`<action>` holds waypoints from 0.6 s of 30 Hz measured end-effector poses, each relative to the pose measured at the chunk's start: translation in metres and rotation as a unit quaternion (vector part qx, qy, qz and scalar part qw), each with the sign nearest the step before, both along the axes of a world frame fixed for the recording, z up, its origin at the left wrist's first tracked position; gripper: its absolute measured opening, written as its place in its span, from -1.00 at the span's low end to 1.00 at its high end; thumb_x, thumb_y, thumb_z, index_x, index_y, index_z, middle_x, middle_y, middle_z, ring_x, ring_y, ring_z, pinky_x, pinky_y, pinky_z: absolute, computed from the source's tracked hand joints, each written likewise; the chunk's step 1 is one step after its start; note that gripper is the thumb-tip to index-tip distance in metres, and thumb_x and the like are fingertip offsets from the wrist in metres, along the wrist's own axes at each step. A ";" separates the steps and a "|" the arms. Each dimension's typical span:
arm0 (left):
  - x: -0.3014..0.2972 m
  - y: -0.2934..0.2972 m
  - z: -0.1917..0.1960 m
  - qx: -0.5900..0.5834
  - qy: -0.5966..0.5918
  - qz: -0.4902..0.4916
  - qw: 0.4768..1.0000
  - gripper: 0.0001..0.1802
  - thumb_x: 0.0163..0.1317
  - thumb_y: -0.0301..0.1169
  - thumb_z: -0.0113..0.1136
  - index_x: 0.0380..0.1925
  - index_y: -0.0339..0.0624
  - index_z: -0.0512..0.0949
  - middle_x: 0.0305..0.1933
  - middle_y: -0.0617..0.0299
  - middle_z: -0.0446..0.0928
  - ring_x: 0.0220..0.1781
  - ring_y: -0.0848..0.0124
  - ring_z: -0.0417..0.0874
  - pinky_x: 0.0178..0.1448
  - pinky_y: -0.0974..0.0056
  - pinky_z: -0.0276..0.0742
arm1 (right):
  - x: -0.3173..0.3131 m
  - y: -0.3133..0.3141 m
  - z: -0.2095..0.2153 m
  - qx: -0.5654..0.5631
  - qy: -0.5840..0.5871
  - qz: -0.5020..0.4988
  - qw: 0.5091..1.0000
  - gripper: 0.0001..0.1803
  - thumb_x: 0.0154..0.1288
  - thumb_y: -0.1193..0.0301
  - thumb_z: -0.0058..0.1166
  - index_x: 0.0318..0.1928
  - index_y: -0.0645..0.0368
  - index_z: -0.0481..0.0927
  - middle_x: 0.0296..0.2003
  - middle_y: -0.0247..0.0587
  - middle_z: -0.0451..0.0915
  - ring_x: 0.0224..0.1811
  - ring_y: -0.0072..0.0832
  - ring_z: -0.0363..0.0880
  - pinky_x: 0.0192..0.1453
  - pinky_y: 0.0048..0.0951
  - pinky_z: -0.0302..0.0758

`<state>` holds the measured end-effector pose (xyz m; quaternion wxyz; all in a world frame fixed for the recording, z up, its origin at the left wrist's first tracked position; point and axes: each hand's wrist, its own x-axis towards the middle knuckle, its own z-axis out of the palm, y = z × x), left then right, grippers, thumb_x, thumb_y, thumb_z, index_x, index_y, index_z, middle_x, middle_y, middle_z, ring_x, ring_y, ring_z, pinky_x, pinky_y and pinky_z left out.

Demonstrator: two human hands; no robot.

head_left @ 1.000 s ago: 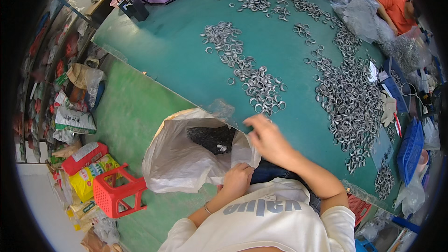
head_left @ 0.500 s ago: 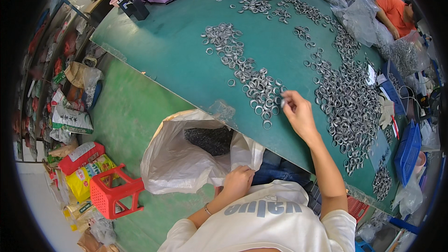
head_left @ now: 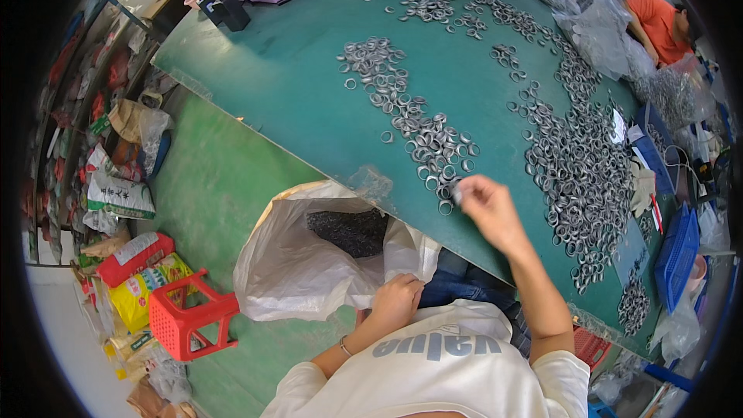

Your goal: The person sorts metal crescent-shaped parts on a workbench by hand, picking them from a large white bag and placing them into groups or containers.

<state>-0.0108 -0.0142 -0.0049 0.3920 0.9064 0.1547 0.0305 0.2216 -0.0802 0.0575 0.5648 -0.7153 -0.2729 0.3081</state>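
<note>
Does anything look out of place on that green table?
Only slightly: one loose grey ring lies just left of the middle ring pile, touching no other; a few more lie apart likewise. Nothing else on the green table clearly stands out.

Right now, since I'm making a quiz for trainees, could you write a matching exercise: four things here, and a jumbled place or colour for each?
1. Left hand
2. Stool
3. Right hand
4. Basket near the picture's right edge

A. Beside rings on the green table
B. Blue
C. At the white sack's rim
D. Red

Pairs: 1-C, 2-D, 3-A, 4-B
</note>
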 end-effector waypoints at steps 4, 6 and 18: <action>0.002 -0.001 0.001 0.010 -0.001 -0.006 1.000 -0.91 0.11 -0.49 0.22 -0.39 -0.23 0.66 -0.32 0.12 0.62 -0.27 0.13 0.64 -0.19 0.13 0.60 | -0.047 0.023 0.013 -0.002 -0.120 0.110 0.987 -0.88 0.24 0.57 0.11 -0.20 0.30 0.58 -0.43 -0.26 0.56 -0.42 -0.58 0.49 -0.33 -0.50 0.46; 0.000 -0.001 0.000 0.013 -0.006 -0.001 1.000 -0.91 0.11 -0.49 0.22 -0.38 -0.22 0.66 -0.32 0.12 0.62 -0.27 0.13 0.64 -0.19 0.13 0.60 | -0.042 0.027 0.011 0.016 -0.156 0.063 0.986 -0.88 0.24 0.57 0.10 -0.20 0.30 0.59 -0.42 -0.20 0.56 -0.42 -0.53 0.51 -0.33 -0.48 0.46; -0.001 -0.001 0.002 0.005 -0.006 0.006 1.000 -0.91 0.11 -0.50 0.21 -0.39 -0.23 0.65 -0.33 0.11 0.61 -0.28 0.11 0.63 -0.21 0.11 0.59 | 0.031 0.009 -0.003 -0.060 -0.189 -0.067 0.978 -0.95 0.25 0.56 0.11 -0.30 0.30 0.54 -0.51 -0.35 0.49 -0.54 -0.68 0.31 -0.44 -0.57 0.31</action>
